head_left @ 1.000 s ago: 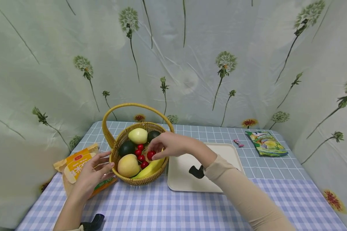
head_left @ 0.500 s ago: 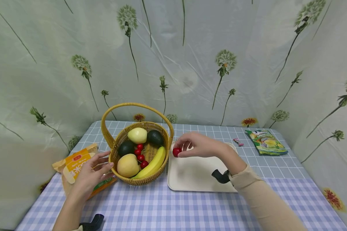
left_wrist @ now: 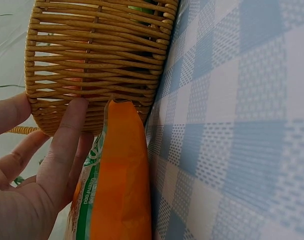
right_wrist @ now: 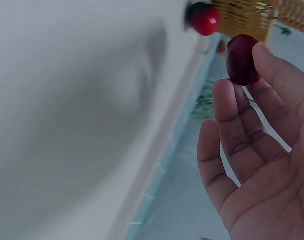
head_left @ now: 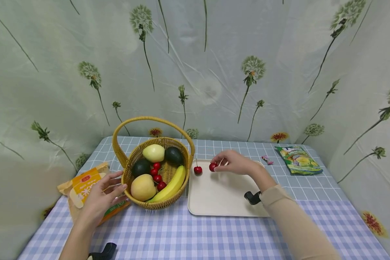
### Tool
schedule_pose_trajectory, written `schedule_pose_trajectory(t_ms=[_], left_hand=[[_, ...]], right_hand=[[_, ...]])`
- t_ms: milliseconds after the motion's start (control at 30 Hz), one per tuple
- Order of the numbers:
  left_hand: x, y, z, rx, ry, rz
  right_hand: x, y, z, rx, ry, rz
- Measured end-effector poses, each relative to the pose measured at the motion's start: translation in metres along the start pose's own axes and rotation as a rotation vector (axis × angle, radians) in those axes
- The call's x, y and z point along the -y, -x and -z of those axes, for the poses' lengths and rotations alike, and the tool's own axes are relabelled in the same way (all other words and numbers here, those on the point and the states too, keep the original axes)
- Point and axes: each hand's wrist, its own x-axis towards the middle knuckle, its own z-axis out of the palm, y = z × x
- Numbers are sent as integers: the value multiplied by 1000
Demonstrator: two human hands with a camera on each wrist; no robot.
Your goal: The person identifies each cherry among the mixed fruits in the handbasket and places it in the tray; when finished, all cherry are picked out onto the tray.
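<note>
My right hand (head_left: pixel 235 163) is over the back of the cream tray (head_left: pixel 221 195), pinching a dark red cherry (right_wrist: pixel 241 60) between thumb and fingertips. To its left, another cherry (head_left: pixel 198 170) with an upright stem rests on the tray. The wicker basket (head_left: pixel 156 205) stands left of the tray and holds several cherries, a banana (head_left: pixel 173 186), a peach-like yellow fruit (head_left: pixel 143 187), a pale yellow-green fruit (head_left: pixel 154 153) and two dark green fruits. At the basket's left side, my left hand (head_left: pixel 101 193) touches the woven wall with extended, slightly bent fingers.
An orange and tan snack bag (head_left: pixel 84 183) lies under and beside the left hand, against the basket. At the back right are a green snack bag (head_left: pixel 299 160) and a small pink wrapped candy (head_left: pixel 267 160). The basket's tall handle (head_left: pixel 152 118) arches up behind.
The right hand has moved from inside the basket rightward over the tray with a cherry. A separate cherry now shows at the tray's left. The left hand has stayed at the basket.
</note>
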Motion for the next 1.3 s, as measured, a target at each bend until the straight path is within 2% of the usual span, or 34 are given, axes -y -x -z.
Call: schedule_pose_trajectory(t_ms=[167, 367, 700, 867, 1133, 1300], left_hand=[[0, 1, 0, -6, 3, 8], [0, 0, -1, -8, 1, 15], [0, -2, -1, -11, -9, 32], [0, -1, -1, -14, -11, 40], [0, -1, -1, -14, -8, 34], [0, -1, -1, -13, -11, 37]], right_hand=[[-15, -7, -7, -5, -6, -32], [-22, -16, -14, 17, -16, -87], [-23, -24, -20, 44, -28, -54], [-23, -25, -22, 48, -33, -76], [-23, -26, -22, 60, -30, -54], [-22, -26, -21, 61, -44, -69]])
